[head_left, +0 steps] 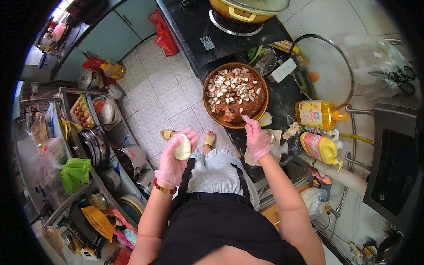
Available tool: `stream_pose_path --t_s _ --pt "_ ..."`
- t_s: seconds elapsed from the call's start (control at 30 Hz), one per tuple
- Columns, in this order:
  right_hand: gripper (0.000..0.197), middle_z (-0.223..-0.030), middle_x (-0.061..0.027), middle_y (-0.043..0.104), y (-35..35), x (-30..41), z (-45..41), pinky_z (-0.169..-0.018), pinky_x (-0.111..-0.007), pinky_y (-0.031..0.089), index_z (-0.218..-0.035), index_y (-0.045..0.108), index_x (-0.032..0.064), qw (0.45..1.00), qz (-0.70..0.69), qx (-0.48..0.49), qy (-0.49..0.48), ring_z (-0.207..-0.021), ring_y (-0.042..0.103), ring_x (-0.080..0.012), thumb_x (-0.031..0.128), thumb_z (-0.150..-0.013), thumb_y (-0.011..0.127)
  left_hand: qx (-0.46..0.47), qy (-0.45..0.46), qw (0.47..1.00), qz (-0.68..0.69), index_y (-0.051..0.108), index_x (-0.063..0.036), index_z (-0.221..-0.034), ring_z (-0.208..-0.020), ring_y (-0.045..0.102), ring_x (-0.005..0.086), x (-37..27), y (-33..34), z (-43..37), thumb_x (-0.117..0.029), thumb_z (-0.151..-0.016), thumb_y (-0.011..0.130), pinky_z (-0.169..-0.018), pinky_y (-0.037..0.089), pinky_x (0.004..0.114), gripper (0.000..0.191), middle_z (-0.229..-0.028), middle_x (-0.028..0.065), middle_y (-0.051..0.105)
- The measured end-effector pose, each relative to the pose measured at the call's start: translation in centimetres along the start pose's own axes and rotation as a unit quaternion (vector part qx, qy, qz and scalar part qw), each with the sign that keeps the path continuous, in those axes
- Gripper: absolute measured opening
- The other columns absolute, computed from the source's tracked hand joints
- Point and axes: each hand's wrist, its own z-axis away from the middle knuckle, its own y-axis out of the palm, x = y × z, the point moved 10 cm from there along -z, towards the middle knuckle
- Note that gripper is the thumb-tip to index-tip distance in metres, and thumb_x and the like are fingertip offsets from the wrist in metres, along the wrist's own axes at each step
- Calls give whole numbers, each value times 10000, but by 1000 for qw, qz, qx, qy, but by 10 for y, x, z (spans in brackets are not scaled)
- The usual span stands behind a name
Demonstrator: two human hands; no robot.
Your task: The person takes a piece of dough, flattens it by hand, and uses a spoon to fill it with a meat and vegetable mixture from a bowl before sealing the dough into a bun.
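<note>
My left hand [177, 155], in a pink see-through glove, cups a flat round piece of pale dough [183, 147] above the floor. On the right, my right hand [256, 137] wears the same kind of glove and grips the handle of a spoon [239, 114]. The spoon's bowl end dips into the near side of a brown basin [207, 107]. Inside that basin lies minced meat [253, 106], partly covered by diced white pieces [232, 84] heaped on its far side.
A black counter [285, 99] bears the basin, with a gas stove and lidded yellow pot [243, 15] at the far end. A yellow detergent bottle [311, 114] and a second yellow bottle [318, 147] stand by the wall. Left, a metal rack [96, 175] holds pans and eggs [82, 114].
</note>
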Motion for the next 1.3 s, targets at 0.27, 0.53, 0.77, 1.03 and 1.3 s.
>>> stream_pose_path --t_s 0.27,0.53,0.77,1.03,1.3 --pt "292 -947 -63 645 9 13 6 -630 -353 507 -1230 536 153 991 128 -10 -38 -745 642 -270 153 -939 527 4 -1 1000 3 474 56 -1291 -1139 576 233 3 1 -1 -273 -927 534 -1015 427 347 495 -1237 141 584" --pt "416 -820 -62 540 37 18 2 -526 -358 496 -1265 498 177 951 271 75 -126 -621 604 -253 141 -855 560 10 -3 1000 6 471 61 -1292 -1112 583 228 2 2 3 -277 -928 529 -1023 422 348 500 -1231 146 583" --pt "441 -798 -46 529 15 43 -6 -545 -351 486 -1250 512 182 953 214 33 -212 -658 595 -222 126 -819 587 8 -1 1000 11 453 62 -1307 -1119 579 229 4 -9 3 -289 -925 534 -1026 420 341 524 -1236 148 578" --pt "397 -764 -32 533 3 35 -9 -547 -325 484 -1229 529 173 950 228 27 -212 -677 591 -211 97 -842 565 0 -4 1000 4 457 62 -1304 -1138 573 230 3 -8 3 -292 -935 508 -1029 416 349 514 -1251 143 575" --pt "265 -967 -48 635 17 13 10 -552 -412 506 -1181 541 203 986 151 10 -64 -672 637 -292 199 -916 546 20 -6 1000 -2 460 50 -1309 -1156 567 234 7 -4 1 -297 -942 492 -1038 404 346 506 -1257 143 575"
